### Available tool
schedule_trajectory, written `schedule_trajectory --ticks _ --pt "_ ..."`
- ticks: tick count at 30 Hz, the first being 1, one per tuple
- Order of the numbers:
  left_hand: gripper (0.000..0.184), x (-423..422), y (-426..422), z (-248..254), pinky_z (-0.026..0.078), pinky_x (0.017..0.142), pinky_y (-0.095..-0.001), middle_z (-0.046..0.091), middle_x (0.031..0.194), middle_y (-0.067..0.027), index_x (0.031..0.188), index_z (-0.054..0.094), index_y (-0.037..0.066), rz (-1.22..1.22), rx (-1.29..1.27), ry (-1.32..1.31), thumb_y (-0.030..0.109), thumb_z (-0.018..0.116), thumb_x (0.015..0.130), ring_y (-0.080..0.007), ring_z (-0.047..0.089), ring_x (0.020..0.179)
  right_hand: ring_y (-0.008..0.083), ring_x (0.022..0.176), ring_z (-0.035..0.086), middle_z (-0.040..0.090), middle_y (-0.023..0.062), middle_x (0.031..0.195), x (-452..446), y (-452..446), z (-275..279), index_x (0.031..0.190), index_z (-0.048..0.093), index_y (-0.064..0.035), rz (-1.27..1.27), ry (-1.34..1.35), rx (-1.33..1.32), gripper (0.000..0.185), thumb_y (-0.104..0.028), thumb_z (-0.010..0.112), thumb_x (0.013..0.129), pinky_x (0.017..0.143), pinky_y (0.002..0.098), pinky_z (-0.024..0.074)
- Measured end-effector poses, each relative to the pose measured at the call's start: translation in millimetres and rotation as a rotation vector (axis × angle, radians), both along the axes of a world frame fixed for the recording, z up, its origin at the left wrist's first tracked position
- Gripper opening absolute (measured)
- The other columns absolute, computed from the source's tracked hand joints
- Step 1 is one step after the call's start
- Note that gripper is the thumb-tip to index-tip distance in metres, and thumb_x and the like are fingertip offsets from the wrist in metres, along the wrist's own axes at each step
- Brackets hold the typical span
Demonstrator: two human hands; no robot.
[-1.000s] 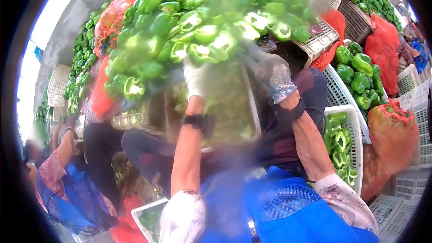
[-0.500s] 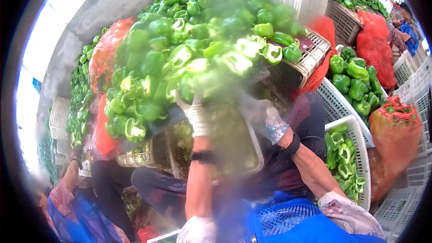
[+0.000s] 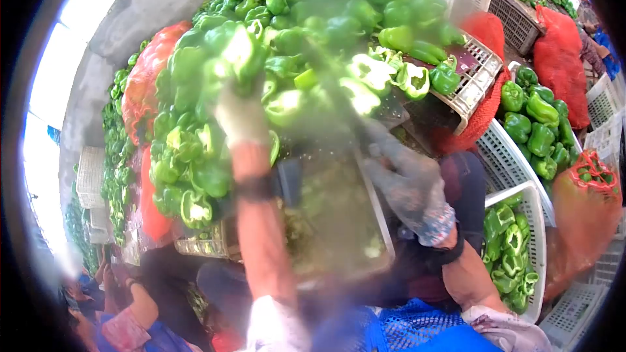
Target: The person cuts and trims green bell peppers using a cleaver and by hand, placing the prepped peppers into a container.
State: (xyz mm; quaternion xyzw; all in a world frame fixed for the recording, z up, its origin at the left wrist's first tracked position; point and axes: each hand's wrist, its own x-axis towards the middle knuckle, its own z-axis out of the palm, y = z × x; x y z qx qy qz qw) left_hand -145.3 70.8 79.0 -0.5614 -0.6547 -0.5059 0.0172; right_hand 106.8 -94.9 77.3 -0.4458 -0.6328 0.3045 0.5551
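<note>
My left hand (image 3: 242,117), in a pale glove, reaches into the heap of green bell peppers (image 3: 287,0). Motion smears its fingers. Just beyond them is a blurred, cut-open bell pepper (image 3: 238,51); whether the hand grips it I cannot make out. My right hand (image 3: 411,179), in a greyish glove with a patterned cuff, is closed around a knife whose long dark blade (image 3: 332,85) points up and left over the peppers, blurred. Halved peppers with pale insides, such as this one (image 3: 372,72), lie beyond the blade. Below, between my hands, sits a shallow tray (image 3: 385,234).
To my right stand a white crate (image 3: 538,254) of cut peppers and another crate (image 3: 499,150) of whole ones. Red mesh sacks (image 3: 561,65) stand farther right. An upturned crate (image 3: 479,78) borders the heap. Another person (image 3: 130,319) sits at lower left.
My left hand has moved up and left into the heap, and a cut pepper now shows at its fingers. My right hand appears lower and nearer, with the blade now visible. The view has shifted slightly.
</note>
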Motion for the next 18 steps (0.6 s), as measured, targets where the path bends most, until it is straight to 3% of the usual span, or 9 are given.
schedule_trajectory --ticks 1,3,5,8,10,11,14,17,18 --pt "0.046 4 18 24 0.053 0.088 -0.0360 0.072 0.106 -0.0187 0.111 0.068 -0.003 0.044 0.028 0.199 0.030 0.080 0.083 -0.0265 0.069 0.096 0.0151 0.069 0.061 0.064 0.0066 0.077 13 7 -7 0.137 0.058 -0.0058 -0.056 -0.098 0.040 0.054 -0.002 0.067 0.084 0.062 0.0288 0.0494" --pt "0.050 0 76 45 0.053 0.089 -0.0362 0.072 0.107 -0.0183 0.115 0.066 -0.003 -0.098 0.143 0.064 0.031 0.081 0.082 -0.0277 0.068 0.097 0.0107 0.064 0.057 0.061 0.0017 0.075 25 17 -10 0.139 0.057 -0.0053 -0.109 -0.126 -0.077 0.056 -0.002 0.067 0.084 0.058 0.0263 0.0470" --pt "0.049 -46 184 14 0.052 0.088 -0.0346 0.069 0.111 -0.0143 0.119 0.064 0.000 -0.557 0.286 -0.383 0.031 0.077 0.084 -0.0226 0.064 0.095 0.0088 0.065 0.056 0.060 0.0010 0.078 32 19 5 0.140 0.056 -0.0076 -0.107 -0.020 -0.341 0.058 -0.002 0.067 0.083 0.058 0.0254 0.0463" --pt "0.038 -8 217 10 0.050 0.086 -0.0376 0.069 0.107 -0.0114 0.107 0.067 0.000 -0.369 -0.256 -0.655 0.027 0.075 0.083 -0.0233 0.064 0.091 0.0143 0.078 0.065 0.069 0.0104 0.093 45 26 12 0.141 0.056 -0.0152 -0.142 -0.045 -0.524 0.062 -0.008 0.071 0.082 0.075 0.0289 0.0521" --pt "0.056 -14 266 -23 0.049 0.092 -0.0351 0.069 0.117 -0.0172 0.128 0.063 0.006 -0.325 -0.472 0.281 0.027 0.075 0.078 -0.0312 0.065 0.107 0.0117 0.072 0.061 0.068 0.0078 0.090 53 30 7 0.141 0.055 -0.0098 -0.157 -0.060 -0.498 0.063 -0.004 0.069 0.081 0.069 0.0271 0.0500" --pt "0.058 -10 286 -30 0.050 0.092 -0.0349 0.069 0.118 -0.0172 0.130 0.062 0.007 -0.356 -0.606 0.378 0.027 0.075 0.078 -0.0311 0.065 0.105 0.0079 0.063 0.056 0.063 0.0030 0.082 56 32 2 0.141 0.053 -0.0051 -0.154 -0.035 -0.449 0.062 0.001 0.067 0.081 0.059 0.0246 0.0467" --pt "0.066 2 313 -43 0.051 0.092 -0.0352 0.068 0.118 -0.0167 0.133 0.059 0.009 -0.485 -0.803 0.505 0.027 0.080 0.073 -0.0307 0.066 0.103 0.0105 0.083 0.062 0.070 0.0104 0.095 66 33 2 0.139 0.054 0.0012 -0.176 0.068 -0.543 0.064 -0.003 0.073 0.078 0.078 0.0282 0.0509" --pt "0.079 14 291 -26 0.051 0.093 -0.0354 0.068 0.121 -0.0180 0.137 0.056 0.011 -0.449 -0.870 0.442 0.027 0.087 0.066 -0.0308 0.066 0.108 0.0119 0.089 0.062 0.069 0.0130 0.109 66 35 8 0.139 0.053 0.0039 -0.143 0.126 -0.578 0.063 -0.001 0.071 0.079 0.082 0.0273 0.0497" --pt "0.080 3 308 -38 0.050 0.096 -0.0370 0.066 0.123 -0.0203 0.138 0.054 0.012 -0.365 -0.777 0.644 0.032 0.086 0.067 -0.0334 0.065 0.110 0.0126 0.091 0.063 0.068 0.0144 0.115 66 35 10 0.139 0.052 0.0050 -0.125 0.144 -0.593 0.063 -0.001 0.071 0.079 0.084 0.0270 0.0493"
